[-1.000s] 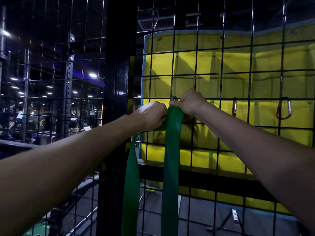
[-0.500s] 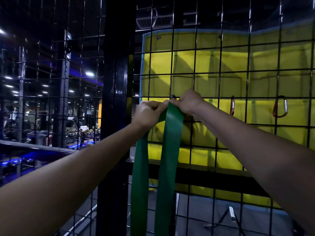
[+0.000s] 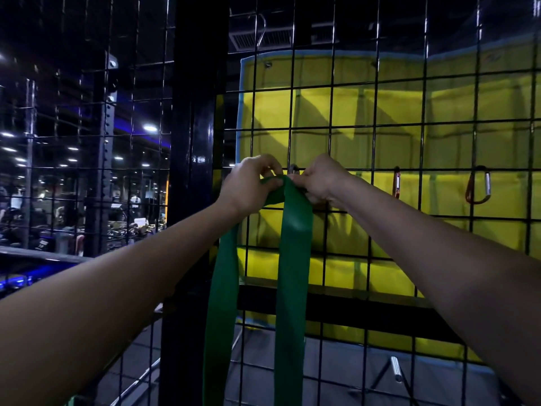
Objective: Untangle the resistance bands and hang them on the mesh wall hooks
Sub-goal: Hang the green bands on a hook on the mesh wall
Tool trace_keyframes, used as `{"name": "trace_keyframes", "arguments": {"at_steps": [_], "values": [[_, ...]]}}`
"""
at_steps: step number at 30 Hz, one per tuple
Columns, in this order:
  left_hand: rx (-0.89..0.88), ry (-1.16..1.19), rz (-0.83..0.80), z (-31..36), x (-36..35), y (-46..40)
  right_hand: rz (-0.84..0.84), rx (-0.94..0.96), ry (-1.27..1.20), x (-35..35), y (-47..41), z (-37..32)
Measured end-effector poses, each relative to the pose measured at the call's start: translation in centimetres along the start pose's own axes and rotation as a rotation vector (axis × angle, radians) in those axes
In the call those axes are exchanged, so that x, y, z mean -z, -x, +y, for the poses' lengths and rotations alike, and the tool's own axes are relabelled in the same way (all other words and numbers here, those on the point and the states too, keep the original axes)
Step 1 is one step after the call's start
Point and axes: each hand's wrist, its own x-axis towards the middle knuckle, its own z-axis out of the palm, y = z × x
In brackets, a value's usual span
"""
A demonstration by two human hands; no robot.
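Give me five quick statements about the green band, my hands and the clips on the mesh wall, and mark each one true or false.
1. Both hands hold the top of the green resistance band. True: the left hand and the right hand pinch its top fold.
2. The band is red. False: it is green.
3. Two carabiners hang on the mesh wall to the right of the hands. True: a red carabiner and, further right, an orange carabiner.
4. A band already hangs from the orange carabiner. False: nothing hangs from it.
5. The band's two strands hang down below the hands. True.
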Motion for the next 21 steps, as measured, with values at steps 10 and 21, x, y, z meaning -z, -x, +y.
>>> {"name": "trace_keyframes", "arguments": {"at_steps": [10,21], "values": [[-0.217,-0.242,-0.127,1.5,0.9,-1.0,0.065,0.033,0.181,-0.3,0.3,0.2],[-0.225,-0.245,-0.226,1.1,0.8,-1.1,0.100,0.033,0.195,-0.5,0.5,0.1]]}}
